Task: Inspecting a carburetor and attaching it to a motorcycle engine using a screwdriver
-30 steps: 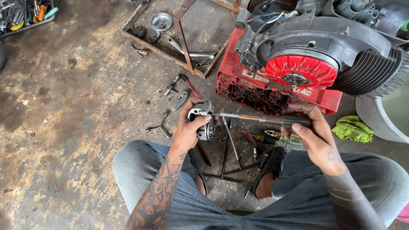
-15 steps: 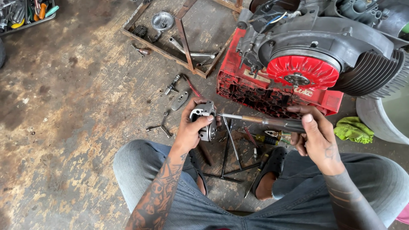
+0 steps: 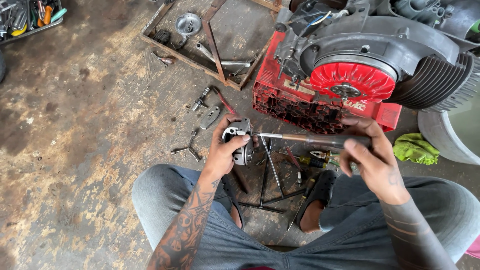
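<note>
Left hand is closed around a small grey metal engine part, held above the floor between the knees. Right hand grips a screwdriver, tip seated on the part; fastener work appears under way, not finished. Beyond the hands: engine on red crate. Loose tools lie beneath, nothing obstructing.

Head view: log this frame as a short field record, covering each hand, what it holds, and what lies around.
setting: stained concrete floor, person seated
left hand: grip closed on a small metal engine part
right hand: grip closed on a screwdriver, tip at the part
ahead: engine with red fan on a red crate
nearby: green rag, wooden frame, loose tools
</note>
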